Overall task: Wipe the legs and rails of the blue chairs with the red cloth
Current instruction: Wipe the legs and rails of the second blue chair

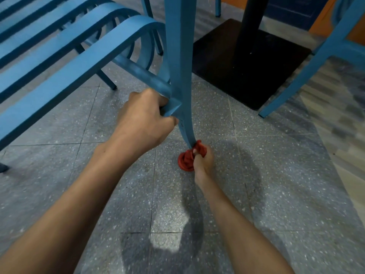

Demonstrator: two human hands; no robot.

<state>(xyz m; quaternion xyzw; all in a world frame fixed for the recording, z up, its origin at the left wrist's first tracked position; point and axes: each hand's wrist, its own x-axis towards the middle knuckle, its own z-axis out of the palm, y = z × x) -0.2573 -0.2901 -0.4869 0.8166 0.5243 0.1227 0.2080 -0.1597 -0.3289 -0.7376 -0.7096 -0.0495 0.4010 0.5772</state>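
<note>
Grey speckled floor, laid in square tiles with thin dark joints, fills most of the view; an orange wall shows at the top right corner. Behind the near chair leg a flat, square black table base lies on the floor, with one black column rising from it.

Two blue chairs are plain. The near chair, left of the leg, has curved painted slats. The second chair stands right of the leg, beyond the table base. One more blue leg stub shows far behind.

One red cloth is bunched in creased folds at the foot of the leg, touching it and the floor. The right grip has its fingers curled tight into the cloth, holding it against the leg's foot. The left grip is higher up, its fingers wrapped around the blue rail right where it joins the leg, thumb lying against the leg itself.
</note>
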